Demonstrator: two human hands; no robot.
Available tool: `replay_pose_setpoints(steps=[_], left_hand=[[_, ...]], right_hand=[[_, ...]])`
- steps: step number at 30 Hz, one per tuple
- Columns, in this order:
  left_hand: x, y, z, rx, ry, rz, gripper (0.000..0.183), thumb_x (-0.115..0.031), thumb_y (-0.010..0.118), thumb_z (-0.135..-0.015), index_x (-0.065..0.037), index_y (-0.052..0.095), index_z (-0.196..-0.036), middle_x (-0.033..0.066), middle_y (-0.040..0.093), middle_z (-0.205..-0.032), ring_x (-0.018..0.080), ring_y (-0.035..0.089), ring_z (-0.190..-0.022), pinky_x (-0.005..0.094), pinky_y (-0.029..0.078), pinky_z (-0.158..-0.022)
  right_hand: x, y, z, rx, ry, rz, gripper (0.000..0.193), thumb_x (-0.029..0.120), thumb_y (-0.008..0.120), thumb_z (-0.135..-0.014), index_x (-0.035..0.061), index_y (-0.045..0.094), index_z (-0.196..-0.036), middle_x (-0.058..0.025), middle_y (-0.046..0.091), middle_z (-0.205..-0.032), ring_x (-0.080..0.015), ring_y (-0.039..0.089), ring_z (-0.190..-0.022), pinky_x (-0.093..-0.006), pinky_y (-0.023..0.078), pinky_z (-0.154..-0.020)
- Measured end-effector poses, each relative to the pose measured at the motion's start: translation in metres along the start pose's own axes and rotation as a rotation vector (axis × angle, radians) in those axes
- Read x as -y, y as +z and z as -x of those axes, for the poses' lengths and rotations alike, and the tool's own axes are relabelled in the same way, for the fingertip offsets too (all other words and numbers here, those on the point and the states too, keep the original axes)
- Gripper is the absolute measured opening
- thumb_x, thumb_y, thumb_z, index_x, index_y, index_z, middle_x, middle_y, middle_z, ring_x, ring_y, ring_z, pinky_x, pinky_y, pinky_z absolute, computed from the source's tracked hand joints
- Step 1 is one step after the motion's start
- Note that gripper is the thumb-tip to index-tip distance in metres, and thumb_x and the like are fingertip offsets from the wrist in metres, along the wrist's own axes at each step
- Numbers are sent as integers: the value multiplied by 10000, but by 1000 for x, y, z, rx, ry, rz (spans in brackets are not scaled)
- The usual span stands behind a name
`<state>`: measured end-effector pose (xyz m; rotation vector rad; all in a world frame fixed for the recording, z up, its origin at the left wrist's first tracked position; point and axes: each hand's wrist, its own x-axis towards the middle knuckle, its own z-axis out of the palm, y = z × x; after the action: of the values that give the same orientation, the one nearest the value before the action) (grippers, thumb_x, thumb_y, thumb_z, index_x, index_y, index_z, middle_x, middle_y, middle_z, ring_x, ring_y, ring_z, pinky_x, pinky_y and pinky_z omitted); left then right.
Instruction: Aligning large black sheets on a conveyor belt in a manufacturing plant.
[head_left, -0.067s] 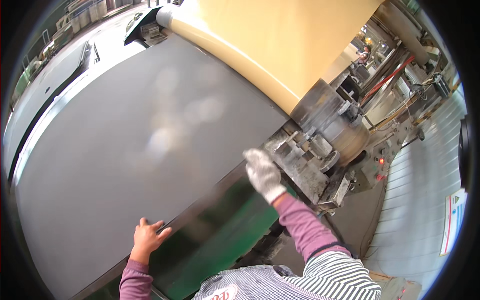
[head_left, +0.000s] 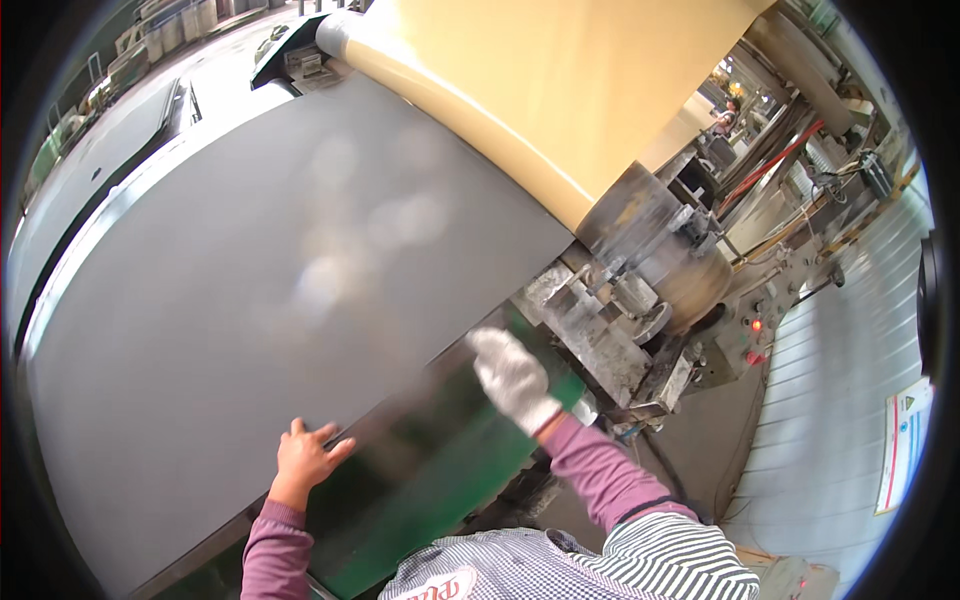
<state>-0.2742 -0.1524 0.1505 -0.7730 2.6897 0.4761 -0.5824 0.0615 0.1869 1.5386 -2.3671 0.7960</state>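
Note:
A wide dark grey sheet [head_left: 220, 330] lies flat before me and runs up to a roller with yellow material [head_left: 540, 100]. My left hand [head_left: 308, 460], bare, rests on the sheet's near edge with its fingers spread. My right hand [head_left: 512, 375] wears a whitish knit glove and is at the same edge, farther to the right. Its fingers look drawn together, their tips at the sheet's border. Whatever they may hold is hidden by the glove. Below the edge runs a green machine panel [head_left: 420, 510].
To the right of the sheet stands a worn metal roller end [head_left: 660, 240] with brackets [head_left: 610, 330]. A control box with a red light [head_left: 757, 325] sits beyond it. Ribbed pale sheeting [head_left: 830, 400] is at far right. Another dark panel [head_left: 100, 160] lies at far left.
My right hand has come toward me and leftward along the sheet's edge, away from the metal brackets. The left hand stays at the edge, slightly higher in view.

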Motion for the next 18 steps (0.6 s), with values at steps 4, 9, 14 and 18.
replay_pose_setpoints(steps=[4, 9, 14, 18], left_hand=[[-24, -12, -14, -206, -102, 863, 645, -482, 499, -936, -113, 376, -1451, 264, 437, -1401, 410, 409, -1307, 432, 331, -1091], [86, 26, 63, -311, -682, 25, 665, -521, 381, -978, -39, 376, -1435, 211, 387, -1466, 416, 338, -1355, 543, 226, -1112], [166, 42, 187, -154, -771, 21, 610, -518, 378, -970, -67, 484, -1367, 208, 463, -1407, 403, 427, -1296, 564, 319, -1046], [59, -17, 118, 2, -447, -47, 517, -506, 417, -960, -87, 623, -1183, 195, 618, -1187, 343, 598, -1108, 511, 501, -858]], right_hand=[[64, -19, 46, 154, 107, -344, 341, 75, 621, -851, 106, 611, -1190, -88, 654, -1091, -264, 644, -979, -329, 527, -874], [69, -38, 84, 249, 158, -329, 313, 188, 596, -899, 119, 595, -1205, -64, 652, -1150, -270, 658, -954, -351, 540, -821], [94, -62, 91, 662, 398, -254, 357, 296, 574, -897, 119, 610, -1205, -99, 655, -1155, -301, 642, -1017, -369, 514, -871], [41, -69, 154, 506, 451, -249, 291, 181, 576, -844, 45, 672, -1082, -150, 700, -914, -227, 680, -744, -323, 532, -676]])
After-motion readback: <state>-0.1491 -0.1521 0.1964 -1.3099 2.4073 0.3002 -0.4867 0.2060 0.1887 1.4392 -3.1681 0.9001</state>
